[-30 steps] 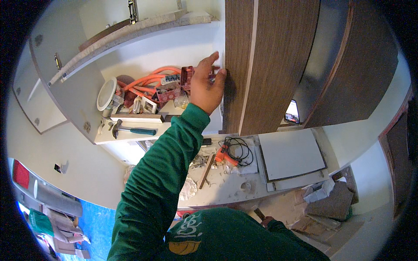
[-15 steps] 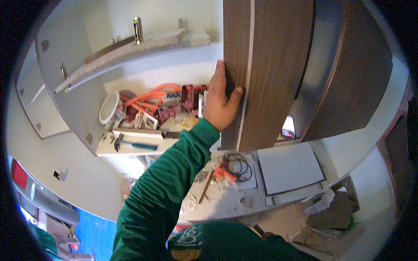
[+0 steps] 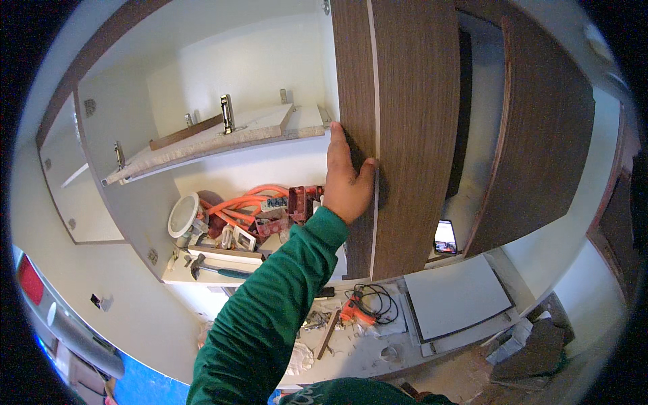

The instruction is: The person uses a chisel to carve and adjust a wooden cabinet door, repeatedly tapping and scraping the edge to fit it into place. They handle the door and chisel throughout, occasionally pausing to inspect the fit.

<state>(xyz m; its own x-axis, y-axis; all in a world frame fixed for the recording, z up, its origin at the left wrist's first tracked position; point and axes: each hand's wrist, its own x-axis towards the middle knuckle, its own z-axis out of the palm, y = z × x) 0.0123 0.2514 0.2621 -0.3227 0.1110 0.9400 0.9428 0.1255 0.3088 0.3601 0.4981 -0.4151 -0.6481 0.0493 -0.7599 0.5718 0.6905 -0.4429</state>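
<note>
My left hand (image 3: 349,185), at the end of a green sleeve, lies against the left edge of a dark brown wood-grain cabinet door (image 3: 413,135). Its fingers point up along that edge, and its thumb is spread apart on the door's face near a thin pale strip (image 3: 375,88). The other fingers are mostly hidden behind the front one. My right hand is out of view. Left of the door, the open cabinet has a tilted shelf board (image 3: 216,138) with metal hinges (image 3: 227,113) standing on it.
Orange hose (image 3: 260,198), a white round lid (image 3: 183,214) and a hammer (image 3: 219,271) crowd the lower shelf. Below sit an orange corded power tool (image 3: 356,310) and a white panel (image 3: 459,297). A lit phone (image 3: 445,237) stands beside another brown door (image 3: 540,142).
The view has tilted upward, so the cabinet and doors sit lower in the picture. My left hand stays against the door's edge, thumb still spread.
</note>
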